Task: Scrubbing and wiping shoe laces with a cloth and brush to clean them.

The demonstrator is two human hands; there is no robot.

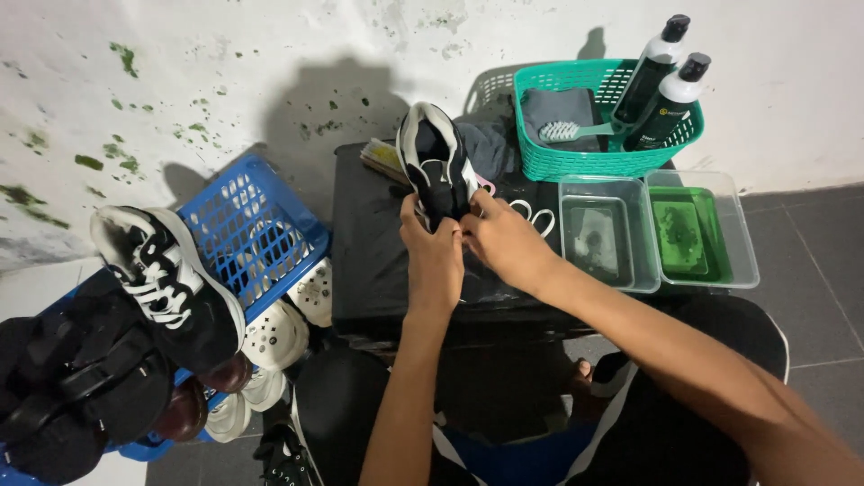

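A black and white sneaker (436,160) stands tilted on a low black table (369,252), its opening toward me. My left hand (430,256) grips its near end from below. My right hand (507,241) pinches the same end from the right, fingers at the lace area. Both hands touch each other over the shoe. White laces (537,216) lie on the table just right of my right hand.
A teal basket (585,157) at the back holds a brush (571,131), grey cloth and two bottles (661,85). Two clear tubs (601,238) (702,229) sit at the right. A blue basket (256,229) with several shoes, including another sneaker (166,279), stands left.
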